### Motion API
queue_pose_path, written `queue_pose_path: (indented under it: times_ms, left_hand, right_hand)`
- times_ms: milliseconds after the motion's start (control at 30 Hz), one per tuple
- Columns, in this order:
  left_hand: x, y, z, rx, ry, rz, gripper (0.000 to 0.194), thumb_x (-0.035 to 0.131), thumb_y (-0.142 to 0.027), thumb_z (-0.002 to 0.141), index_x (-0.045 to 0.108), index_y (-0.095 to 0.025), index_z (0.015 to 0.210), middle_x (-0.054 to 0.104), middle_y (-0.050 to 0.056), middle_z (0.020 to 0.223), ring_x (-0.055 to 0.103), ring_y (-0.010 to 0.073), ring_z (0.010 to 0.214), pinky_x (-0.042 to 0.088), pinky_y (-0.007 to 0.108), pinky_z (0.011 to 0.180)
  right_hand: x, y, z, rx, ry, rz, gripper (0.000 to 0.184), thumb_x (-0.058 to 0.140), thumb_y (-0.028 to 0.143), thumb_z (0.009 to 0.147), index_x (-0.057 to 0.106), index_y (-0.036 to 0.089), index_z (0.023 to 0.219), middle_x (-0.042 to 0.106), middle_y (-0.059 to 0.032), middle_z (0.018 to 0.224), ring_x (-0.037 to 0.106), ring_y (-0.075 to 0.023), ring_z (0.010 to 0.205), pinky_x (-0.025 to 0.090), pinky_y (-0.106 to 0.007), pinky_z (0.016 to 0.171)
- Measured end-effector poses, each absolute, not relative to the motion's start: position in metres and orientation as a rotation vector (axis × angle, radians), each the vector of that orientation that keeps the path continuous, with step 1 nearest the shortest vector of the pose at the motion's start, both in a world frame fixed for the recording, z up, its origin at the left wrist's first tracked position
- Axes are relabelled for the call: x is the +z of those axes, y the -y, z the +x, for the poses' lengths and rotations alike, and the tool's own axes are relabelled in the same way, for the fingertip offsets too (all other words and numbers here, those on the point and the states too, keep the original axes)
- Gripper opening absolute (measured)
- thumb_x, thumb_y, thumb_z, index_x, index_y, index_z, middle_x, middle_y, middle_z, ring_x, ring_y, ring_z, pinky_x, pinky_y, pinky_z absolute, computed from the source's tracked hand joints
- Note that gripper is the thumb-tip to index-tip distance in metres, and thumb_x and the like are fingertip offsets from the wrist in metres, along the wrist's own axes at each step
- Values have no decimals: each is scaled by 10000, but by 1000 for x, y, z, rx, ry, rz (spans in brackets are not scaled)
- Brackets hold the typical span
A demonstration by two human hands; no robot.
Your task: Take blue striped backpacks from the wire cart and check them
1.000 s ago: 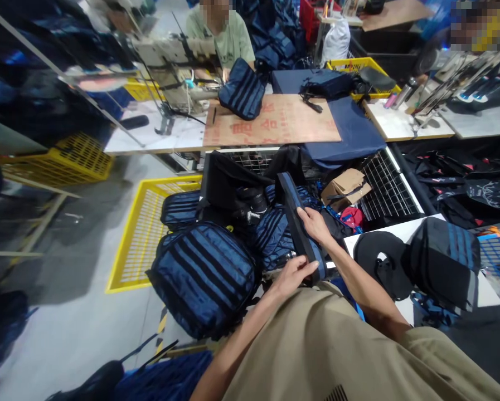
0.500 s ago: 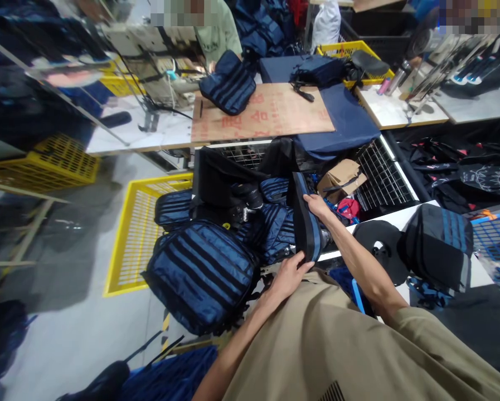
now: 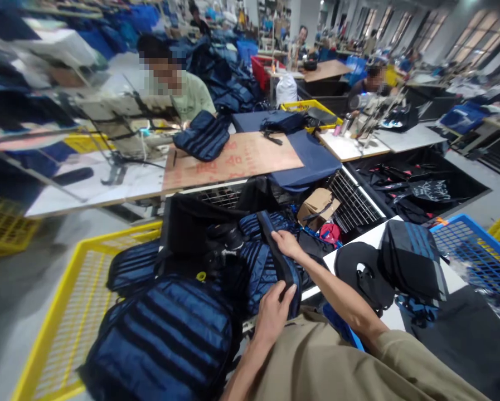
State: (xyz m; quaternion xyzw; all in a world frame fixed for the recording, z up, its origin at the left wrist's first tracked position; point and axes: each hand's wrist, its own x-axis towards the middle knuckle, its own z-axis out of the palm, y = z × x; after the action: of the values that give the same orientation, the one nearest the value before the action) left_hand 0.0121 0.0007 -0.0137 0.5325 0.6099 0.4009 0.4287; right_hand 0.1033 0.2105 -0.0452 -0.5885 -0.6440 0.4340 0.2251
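Note:
I hold a narrow dark blue padded bag piece (image 3: pixel 280 262) edge-on between both hands. My left hand (image 3: pixel 271 314) grips its near end, fingers wrapped over the edge. My right hand (image 3: pixel 286 243) holds the far upper part, fingers curled on it. Below the piece lies a pile of navy striped backpacks (image 3: pixel 166 334), some resting in a yellow wire basket (image 3: pixel 61 312) on my left.
A white table (image 3: pixel 383 245) at right carries black and blue bag parts (image 3: pixel 408 262). A blue crate (image 3: pixel 467 245) stands beyond it. Ahead, a wire bin holds a cardboard box (image 3: pixel 316 206). A person in a green shirt (image 3: pixel 191 97) sits at a sewing machine behind a brown board (image 3: pixel 237 159).
My head has lifted, so more of the workshop shows. The bag piece has tilted and shifted left, and my left hand has closed further over its near end.

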Motion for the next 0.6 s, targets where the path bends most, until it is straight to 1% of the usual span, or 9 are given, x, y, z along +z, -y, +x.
queue_pose_path:
  times_ms: [100, 233, 300, 333, 400, 433, 533, 600]
  left_hand:
    - [-7, -9, 10, 1006, -1522, 1226, 535, 579, -767, 989, 585, -276, 778, 602, -4, 755, 561, 223, 746, 444, 355, 755]
    - [-8, -22, 8, 1075, -1479, 965, 654, 657, -899, 880, 636, -249, 807, 637, 5, 764, 582, 219, 756, 465, 333, 702]
    - [-13, -30, 6, 1150, -1442, 775, 706, 715, -936, 805, 612, -238, 777, 620, -5, 702, 566, 188, 674, 445, 302, 618]
    - [-16, -34, 4, 1189, -1431, 678, 728, 746, -947, 763, 582, -238, 740, 573, -25, 637, 530, 162, 605, 420, 284, 568]
    - [-21, -44, -4, 1282, -1414, 514, 757, 820, -935, 683, 514, -242, 682, 456, -74, 550, 427, 107, 489, 354, 246, 478]
    - [-22, -50, -10, 1334, -1406, 456, 768, 859, -917, 645, 494, -242, 669, 419, -92, 539, 381, 84, 449, 319, 230, 440]
    - [-15, -71, -44, 1495, -1387, 395, 768, 944, -838, 589, 483, -230, 676, 418, -111, 565, 310, 40, 391, 242, 194, 366]
    - [1, -87, -74, 1608, -1383, 396, 765, 983, -783, 574, 470, -222, 665, 427, -113, 560, 302, 27, 382, 233, 176, 349]
  right_hand:
    - [-37, -202, 97, 1187, 1825, -1523, 522, 457, 489, 1156, 516, 234, 704, 543, 35, 686, 507, -161, 721, 345, -283, 704]
    - [-26, -190, 88, 1170, 1858, -1414, 499, 430, 477, 1162, 468, 241, 724, 524, 37, 703, 471, -155, 716, 331, -290, 705]
    - [-20, -180, 82, 1168, 1867, -1366, 496, 425, 498, 1158, 445, 245, 732, 500, 43, 699, 452, -153, 706, 324, -291, 691]
    - [-18, -173, 80, 1166, 1871, -1343, 501, 418, 519, 1156, 436, 246, 737, 488, 44, 702, 449, -152, 706, 323, -291, 685]
    - [-14, -156, 76, 1164, 1876, -1293, 518, 393, 563, 1155, 425, 245, 746, 470, 44, 707, 449, -152, 709, 322, -289, 677]
    - [-13, -147, 75, 1165, 1881, -1262, 522, 384, 574, 1154, 424, 245, 752, 467, 43, 710, 453, -152, 709, 322, -290, 676]
    - [-10, -120, 82, 1191, 1948, -1150, 500, 392, 575, 1158, 454, 243, 791, 493, 38, 733, 476, -152, 714, 321, -292, 686]
    - [-8, -106, 93, 1245, 2051, -1123, 477, 539, 638, 1113, 498, 248, 842, 514, 48, 739, 491, -152, 714, 312, -284, 678]
